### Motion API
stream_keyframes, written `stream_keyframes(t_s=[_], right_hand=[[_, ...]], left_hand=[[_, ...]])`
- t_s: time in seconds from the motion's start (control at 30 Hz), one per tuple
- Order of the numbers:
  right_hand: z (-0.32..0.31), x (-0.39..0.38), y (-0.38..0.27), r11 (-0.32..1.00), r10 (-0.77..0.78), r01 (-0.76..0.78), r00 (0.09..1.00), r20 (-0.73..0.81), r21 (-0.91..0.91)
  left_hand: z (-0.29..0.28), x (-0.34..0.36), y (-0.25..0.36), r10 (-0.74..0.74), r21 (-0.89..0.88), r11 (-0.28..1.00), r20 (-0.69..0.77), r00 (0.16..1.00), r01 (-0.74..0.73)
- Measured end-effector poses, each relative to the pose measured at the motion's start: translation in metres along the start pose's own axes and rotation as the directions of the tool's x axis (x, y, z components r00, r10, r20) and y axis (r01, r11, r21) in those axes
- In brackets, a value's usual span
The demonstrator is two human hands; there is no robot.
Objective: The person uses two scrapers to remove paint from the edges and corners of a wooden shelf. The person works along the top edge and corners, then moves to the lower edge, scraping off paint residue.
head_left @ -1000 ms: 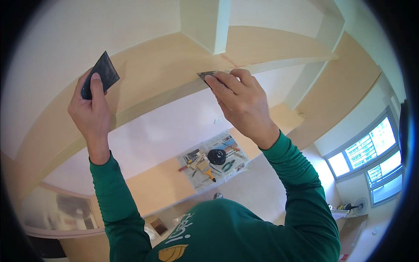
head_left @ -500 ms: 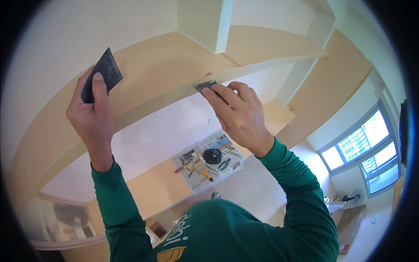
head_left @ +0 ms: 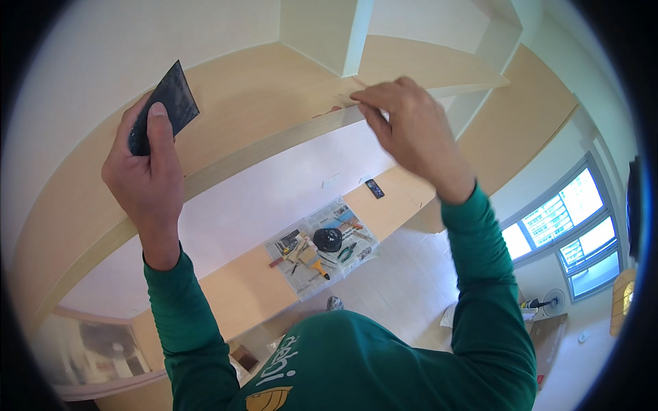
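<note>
My left hand (head_left: 147, 154) is closed round a dark, flat, square plate (head_left: 171, 106) with pale smears, thumb pressed on its face. It is held up in front of a light wood shelf (head_left: 253, 96). My right hand (head_left: 415, 130) is slightly blurred above the shelf's front edge strip (head_left: 274, 147). Its thumb and fingers are pinched together; a thin sliver shows at the fingertips, and I cannot make out what it is. Just left of those fingertips, a small reddish-brown patch (head_left: 327, 111) lies on the shelf's front edge.
A pale upright divider (head_left: 319, 34) stands on the shelf. Below, a lower wooden counter (head_left: 240, 288) carries newspaper (head_left: 305, 284) with a black rounded bundle (head_left: 327, 239), a yellow-handled tool (head_left: 320, 269) and pliers (head_left: 347, 253). A phone (head_left: 374, 188) lies farther right. Windows (head_left: 562, 226) are at right.
My right hand has moved up and right, away from the shelf edge; the dark flat piece it held there no longer shows plainly. The left hand has risen slightly with its plate.
</note>
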State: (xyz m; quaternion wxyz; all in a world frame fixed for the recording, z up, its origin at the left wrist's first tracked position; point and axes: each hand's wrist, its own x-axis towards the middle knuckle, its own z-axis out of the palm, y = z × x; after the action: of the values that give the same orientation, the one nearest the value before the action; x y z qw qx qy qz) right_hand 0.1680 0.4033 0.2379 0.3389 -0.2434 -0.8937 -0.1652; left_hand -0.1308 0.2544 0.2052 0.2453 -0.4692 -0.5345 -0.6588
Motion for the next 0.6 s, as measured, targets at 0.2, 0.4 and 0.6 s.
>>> stream_keyframes(t_s=[0.2,0.4,0.6], right_hand=[[-0.031,0.060,0.016,0.998,-0.051,0.023,0.851,0.523,0.059],[-0.038,0.078,-0.016,0.982,-0.141,0.033,0.785,0.603,0.186],[-0.047,0.068,-0.026,0.954,-0.199,0.073,0.880,0.432,0.291]], left_hand=[[-0.001,-0.002,-0.002,-0.022,0.018,1.000,-0.005,1.000,0.022],[-0.001,-0.002,-0.005,0.017,-0.041,0.999,-0.019,1.000,-0.018],[-0.004,-0.001,-0.004,-0.027,-0.094,0.995,-0.013,1.000,0.026]])
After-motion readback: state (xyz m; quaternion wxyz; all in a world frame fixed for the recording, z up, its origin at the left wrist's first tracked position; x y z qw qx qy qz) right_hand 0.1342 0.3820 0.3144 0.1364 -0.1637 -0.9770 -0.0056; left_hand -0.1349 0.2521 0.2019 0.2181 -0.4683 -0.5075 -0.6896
